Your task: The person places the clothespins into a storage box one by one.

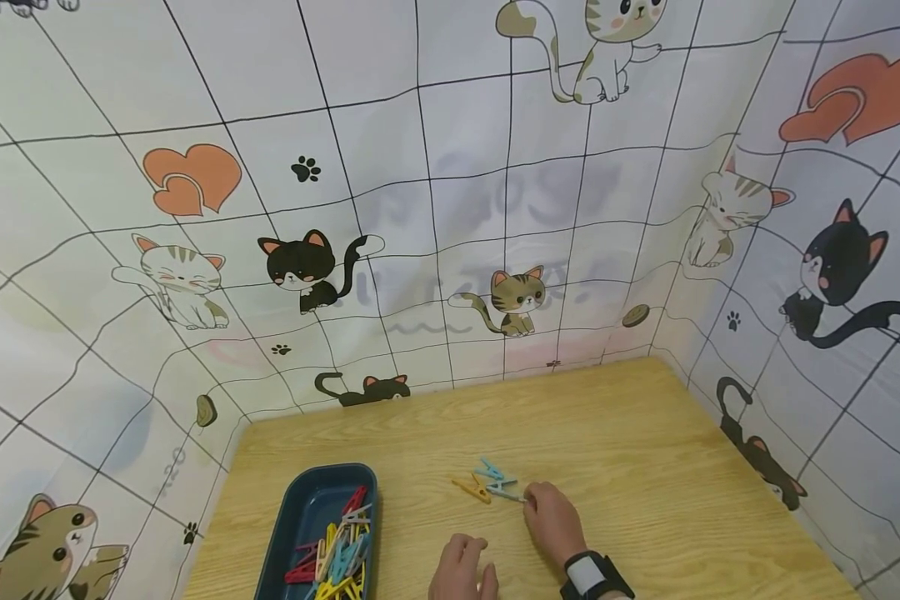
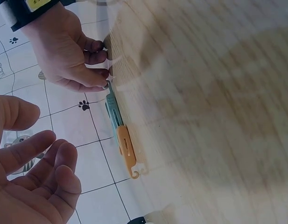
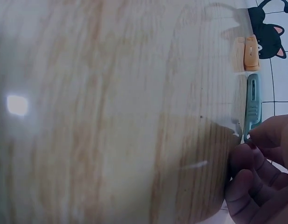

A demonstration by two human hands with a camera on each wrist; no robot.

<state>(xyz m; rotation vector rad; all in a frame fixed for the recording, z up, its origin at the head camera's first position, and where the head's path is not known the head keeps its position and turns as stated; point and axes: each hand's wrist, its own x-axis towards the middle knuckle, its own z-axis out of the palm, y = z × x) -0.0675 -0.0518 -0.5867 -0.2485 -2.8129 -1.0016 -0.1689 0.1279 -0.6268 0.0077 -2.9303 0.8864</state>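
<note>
My right hand (image 1: 552, 521) rests low over the wooden table and pinches the near end of a pale blue-grey clothespin (image 1: 504, 493) between thumb and finger. Beside that clothespin lie a yellow-orange clothespin (image 1: 472, 488) and light blue clothespins (image 1: 489, 470). In the right wrist view, the fingertips of the right hand (image 3: 256, 172) meet the end of a blue-green clothespin (image 3: 253, 100). My left hand (image 1: 462, 569) hovers to the left with fingers loosely bent. The left wrist view shows that hand (image 2: 36, 172) holding nothing.
A dark blue tray (image 1: 276, 533) on the left of the table (image 1: 607, 433) holds several clothespins (image 1: 337, 550) in red, yellow, blue and pale colours. Sheets printed with cats and grid lines (image 1: 465, 208) enclose the table at the back and sides.
</note>
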